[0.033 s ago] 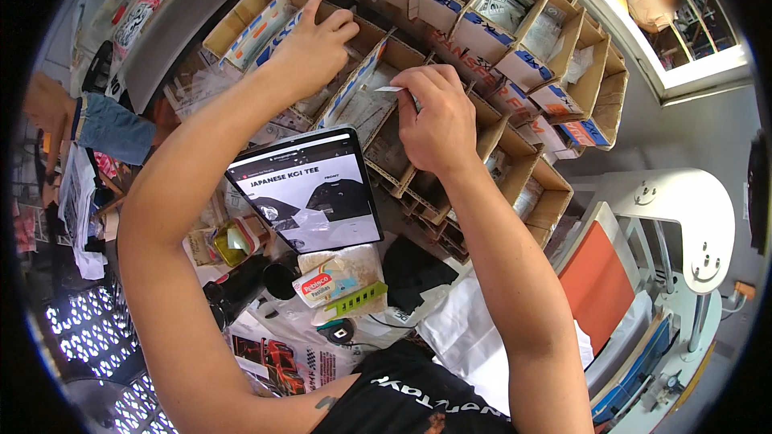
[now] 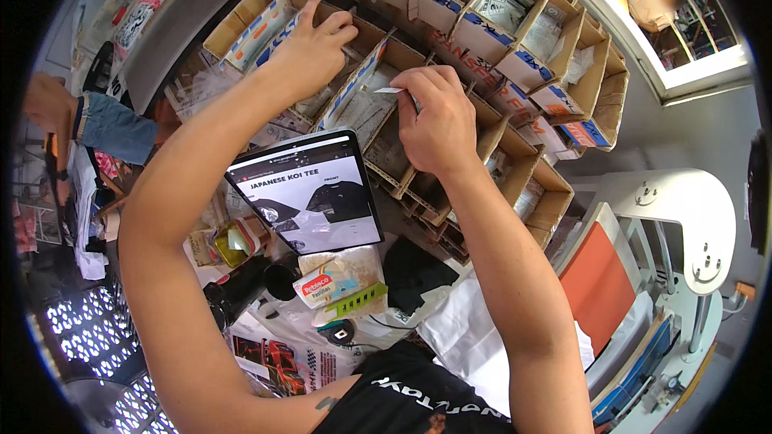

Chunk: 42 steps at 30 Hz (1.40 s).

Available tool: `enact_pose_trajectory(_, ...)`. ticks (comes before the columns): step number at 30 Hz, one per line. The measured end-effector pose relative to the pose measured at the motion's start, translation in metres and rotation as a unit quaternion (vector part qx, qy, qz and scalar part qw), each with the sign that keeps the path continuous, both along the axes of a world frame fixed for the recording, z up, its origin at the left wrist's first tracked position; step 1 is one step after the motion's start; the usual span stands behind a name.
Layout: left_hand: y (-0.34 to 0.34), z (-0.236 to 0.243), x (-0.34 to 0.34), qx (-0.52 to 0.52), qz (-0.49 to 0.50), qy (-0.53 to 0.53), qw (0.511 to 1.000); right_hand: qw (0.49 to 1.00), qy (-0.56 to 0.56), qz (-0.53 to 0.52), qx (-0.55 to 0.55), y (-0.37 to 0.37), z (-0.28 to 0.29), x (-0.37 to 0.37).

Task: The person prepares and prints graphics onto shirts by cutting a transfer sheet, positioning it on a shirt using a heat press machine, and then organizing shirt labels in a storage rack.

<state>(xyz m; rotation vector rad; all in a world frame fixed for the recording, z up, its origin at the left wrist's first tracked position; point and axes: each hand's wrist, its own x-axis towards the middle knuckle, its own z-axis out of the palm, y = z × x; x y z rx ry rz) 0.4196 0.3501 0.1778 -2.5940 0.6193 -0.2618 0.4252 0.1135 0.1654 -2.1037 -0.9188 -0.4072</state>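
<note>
My left hand [image 2: 312, 50] hovers over the cardboard compartment box [image 2: 211, 38] at the upper left. Its index finger points out and the other fingers are loosely bent and apart, with nothing in them. Farther right, my right hand [image 2: 438, 116] is closed in a pinch on a small white slip [image 2: 388, 90] above another compartment. Clear plastic packets [image 2: 362, 112] lie in the compartment below that slip. A tablet [image 2: 318, 201] showing a page with black T-shirts stands propped in front of the boxes, between my forearms.
A raised row of cardboard bins [image 2: 515, 64] with packets stands behind. At the right is a white heat press [image 2: 679, 201] with an orange pad [image 2: 597, 275]. Nearer me lie a food carton [image 2: 322, 283], a dark cup [image 2: 280, 277] and white cloth [image 2: 470, 329]. Another person [image 2: 117, 128] is at the left.
</note>
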Motion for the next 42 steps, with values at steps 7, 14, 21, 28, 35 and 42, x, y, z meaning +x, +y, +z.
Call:
enact_pose_trajectory(7,-0.007,-0.01,0.014,-0.003,0.04,-0.03,0.999,1.0,-0.007,-0.001,0.003,0.002,0.003,0.003)
enact_pose_trajectory(14,-0.015,-0.009,0.011,0.027,0.037,-0.065,0.997,1.0,-0.011,0.001,0.01,0.001,0.001,0.005)
enact_pose_trajectory(21,-0.018,-0.004,0.012,-0.093,0.086,0.008,0.992,1.0,-0.008,0.002,0.014,0.0,-0.002,0.007)
enact_pose_trajectory(28,-0.004,0.016,0.012,-0.389,0.106,0.042,0.914,1.0,-0.001,-0.003,0.007,0.0,0.0,0.007)
enact_pose_trajectory(35,0.023,0.032,-0.011,-0.603,0.234,0.136,0.75,0.972,0.217,-0.023,0.082,0.022,0.033,0.016)
enact_pose_trajectory(42,0.018,0.022,-0.029,-0.669,0.272,0.141,0.677,0.892,0.444,-0.052,-0.074,0.09,0.07,0.034)
